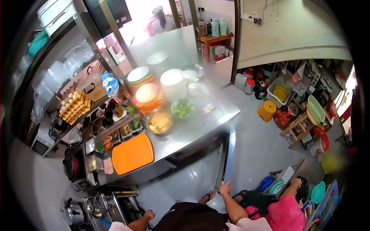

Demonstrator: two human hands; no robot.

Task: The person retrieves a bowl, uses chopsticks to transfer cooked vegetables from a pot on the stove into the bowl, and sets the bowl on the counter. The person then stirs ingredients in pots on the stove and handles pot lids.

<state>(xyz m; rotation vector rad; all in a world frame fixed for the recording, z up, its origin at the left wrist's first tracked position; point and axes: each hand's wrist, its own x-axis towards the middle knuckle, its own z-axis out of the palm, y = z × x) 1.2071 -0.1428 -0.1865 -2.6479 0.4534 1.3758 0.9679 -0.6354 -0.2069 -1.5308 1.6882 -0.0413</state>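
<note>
My right hand [224, 188] has its fingers around the near end of an open under-counter door [226, 158], which stands out from the steel counter [216, 111]. My left hand [149, 214] hangs low, fingers curled, with nothing visible in it, close to a steel rack [123, 202]. Above the door, on the counter, are an orange tray [133, 154], a metal bowl of yellow pieces [160, 122] and a bowl of green vegetables [183, 108]. The inside of the counter is mostly hidden from this angle.
A co-worker in a pink top [287, 211] bends at the lower right, close to my right arm. Stacked bowls [146, 93] and egg trays [75, 109] crowd the left side. A yellow stool [266, 111] and a wooden stool [296, 129] stand on the floor at right.
</note>
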